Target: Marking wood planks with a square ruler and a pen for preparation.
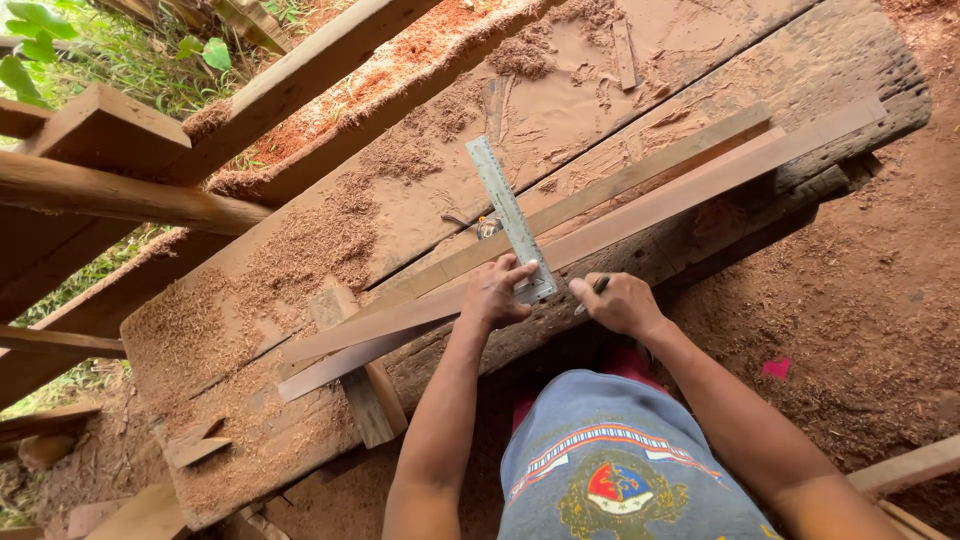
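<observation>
Left hand (495, 293) is pressing the rigid metal square (510, 218) onto a thin, light, springy slat (600, 225) at the bench's (300, 240) near edge; right hand (620, 303) is gripping a pencil (592, 293).

Daylight is falling on an outdoor work spot, red sawdust-strewn earth (860, 300) spreading toward three o'clock, rough timber beams (110, 195) crossing at nine o'clock, and green leafy plants (40, 40) growing at eleven o'clock.
</observation>
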